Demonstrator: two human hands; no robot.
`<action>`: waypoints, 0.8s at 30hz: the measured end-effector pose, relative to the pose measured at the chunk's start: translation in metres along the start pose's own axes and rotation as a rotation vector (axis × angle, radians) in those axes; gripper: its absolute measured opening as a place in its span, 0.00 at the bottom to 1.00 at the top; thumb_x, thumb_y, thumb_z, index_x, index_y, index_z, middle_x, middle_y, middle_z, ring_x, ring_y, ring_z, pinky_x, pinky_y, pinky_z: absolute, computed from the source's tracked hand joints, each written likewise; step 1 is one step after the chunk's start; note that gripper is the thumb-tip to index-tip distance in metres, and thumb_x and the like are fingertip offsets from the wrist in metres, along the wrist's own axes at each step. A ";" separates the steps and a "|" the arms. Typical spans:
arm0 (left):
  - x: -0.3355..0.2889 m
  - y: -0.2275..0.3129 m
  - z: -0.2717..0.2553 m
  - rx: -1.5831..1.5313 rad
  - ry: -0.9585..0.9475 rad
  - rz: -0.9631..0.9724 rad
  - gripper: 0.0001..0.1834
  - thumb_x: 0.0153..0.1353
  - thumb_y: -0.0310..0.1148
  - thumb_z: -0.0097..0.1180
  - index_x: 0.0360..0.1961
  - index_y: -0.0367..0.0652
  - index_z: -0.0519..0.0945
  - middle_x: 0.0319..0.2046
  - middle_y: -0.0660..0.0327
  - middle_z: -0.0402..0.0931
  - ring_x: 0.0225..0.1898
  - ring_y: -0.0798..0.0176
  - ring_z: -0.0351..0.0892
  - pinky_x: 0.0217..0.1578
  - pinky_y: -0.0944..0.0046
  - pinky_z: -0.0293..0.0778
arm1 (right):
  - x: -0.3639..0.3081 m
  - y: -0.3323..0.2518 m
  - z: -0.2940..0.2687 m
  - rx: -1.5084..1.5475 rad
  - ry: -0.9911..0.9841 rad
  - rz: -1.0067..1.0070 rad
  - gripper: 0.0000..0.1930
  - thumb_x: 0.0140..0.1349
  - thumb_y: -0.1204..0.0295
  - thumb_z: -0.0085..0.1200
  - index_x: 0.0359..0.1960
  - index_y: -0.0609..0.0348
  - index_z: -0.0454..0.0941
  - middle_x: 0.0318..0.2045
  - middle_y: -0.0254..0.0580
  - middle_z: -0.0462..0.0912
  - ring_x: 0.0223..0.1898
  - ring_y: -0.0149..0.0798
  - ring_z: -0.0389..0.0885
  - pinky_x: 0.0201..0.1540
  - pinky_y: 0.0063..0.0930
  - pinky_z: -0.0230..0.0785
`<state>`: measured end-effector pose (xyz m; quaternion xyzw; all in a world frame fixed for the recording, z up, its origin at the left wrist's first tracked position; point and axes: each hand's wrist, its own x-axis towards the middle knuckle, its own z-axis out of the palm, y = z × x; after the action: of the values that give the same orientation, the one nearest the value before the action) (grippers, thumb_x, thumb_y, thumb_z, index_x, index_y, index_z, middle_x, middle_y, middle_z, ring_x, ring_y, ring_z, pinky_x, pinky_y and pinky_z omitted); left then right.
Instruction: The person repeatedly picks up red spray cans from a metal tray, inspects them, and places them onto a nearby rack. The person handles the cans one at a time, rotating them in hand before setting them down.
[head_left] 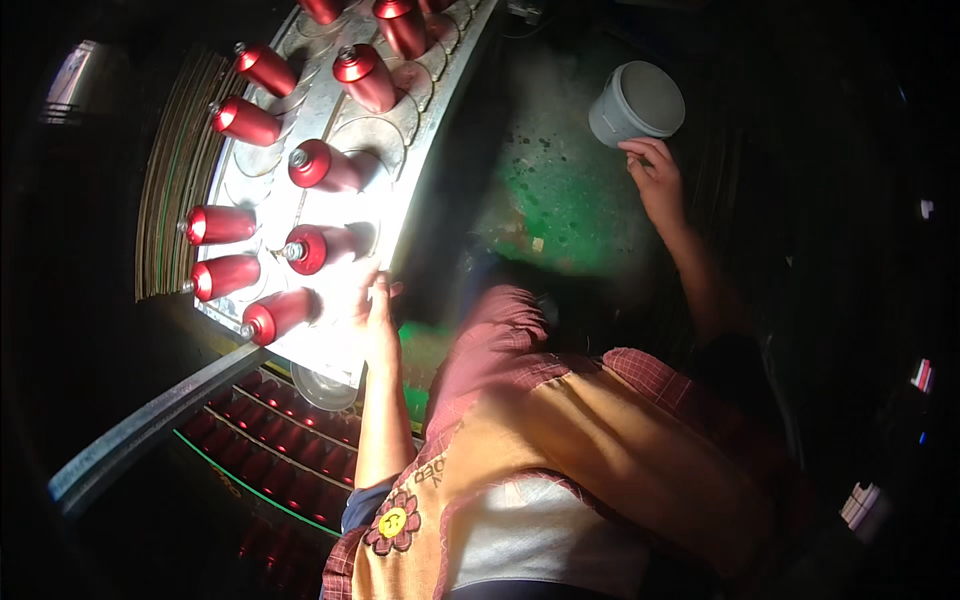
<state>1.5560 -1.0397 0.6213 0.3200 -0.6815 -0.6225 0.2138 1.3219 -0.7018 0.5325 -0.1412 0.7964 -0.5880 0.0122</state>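
Note:
My left hand (pixel 376 308) is at the near right edge of a brightly lit metal table (pixel 335 365), beside the closest red bottles. Glare washes out its fingers, so their grip is unclear. To the right, my right arm reaches out, and my right hand (pixel 655 178) has slightly bent fingers spread beside the rim of a white bucket (pixel 605 118). Whether they touch the rim I cannot tell. Several shiny red bottles with narrow necks stand on the table, among them a near one (pixel 277 316), a middle one (pixel 318 248) and a farther one (pixel 366 80).
A metal rail (pixel 160 420) runs off the table's near left corner. Below it, many red bottles (pixel 275 425) stand in rows. A clear round container (pixel 325 388) sits under the table edge. Stacked sheets (pixel 175 190) line the table's left side. The green floor (pixel 550 215) is stained.

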 end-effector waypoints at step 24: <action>-0.699 -0.160 -0.469 0.053 1.995 -0.108 0.19 0.65 0.26 0.55 0.57 0.44 0.78 0.52 0.61 0.78 0.51 0.68 0.75 0.49 0.67 0.73 | -0.613 -0.411 0.496 0.267 -1.931 -1.043 0.18 0.59 0.80 0.57 0.51 0.51 0.82 0.53 0.41 0.75 0.47 0.36 0.79 0.43 0.24 0.76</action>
<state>2.3990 -0.8858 0.6016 0.7314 -0.1884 -0.0628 0.6524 2.0889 -1.1283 0.6758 -0.8568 0.2249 -0.2448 0.3942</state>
